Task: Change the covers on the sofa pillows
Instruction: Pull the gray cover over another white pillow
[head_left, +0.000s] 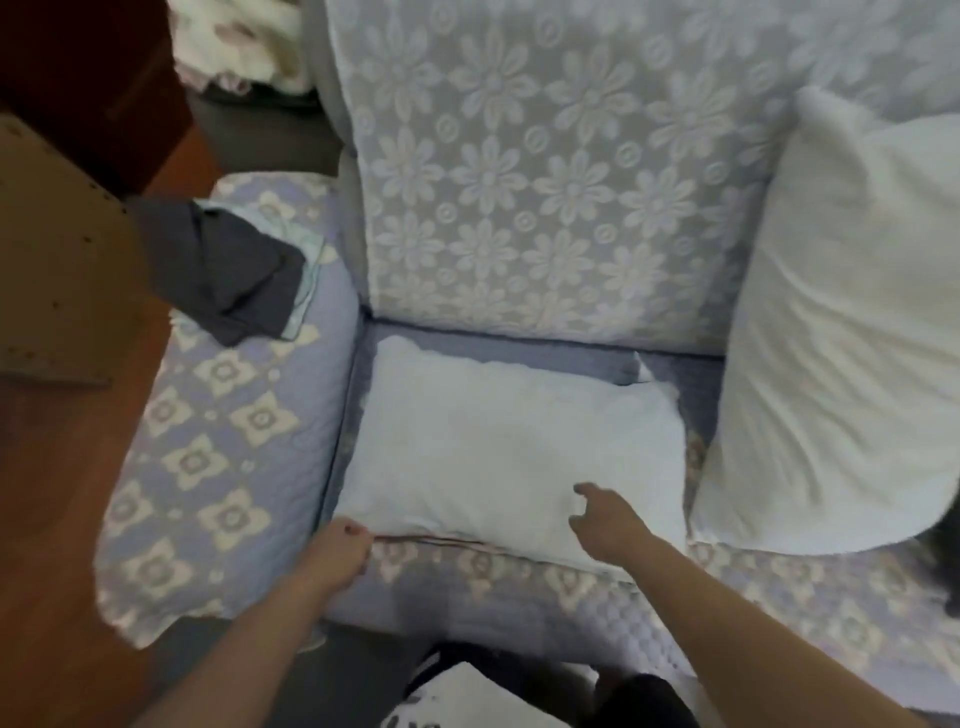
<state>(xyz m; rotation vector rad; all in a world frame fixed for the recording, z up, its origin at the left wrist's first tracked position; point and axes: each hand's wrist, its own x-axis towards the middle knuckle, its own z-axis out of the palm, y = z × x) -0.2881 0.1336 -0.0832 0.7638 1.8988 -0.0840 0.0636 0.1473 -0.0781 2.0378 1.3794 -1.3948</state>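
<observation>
Now left hand (340, 545) pinches the pillow (498, 441) front edge.

Dark grey cloth (228, 275) on armrest (218, 415)

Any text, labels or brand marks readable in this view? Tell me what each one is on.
No text reads clearly here.
Dark marks on the white item at the bottom edge: cut off and blurred, unreadable.
Pillow on the seat: no label visible.
Upright pillow at the right: no label visible.
Sofa covers: floral patterns only, no words.
</observation>
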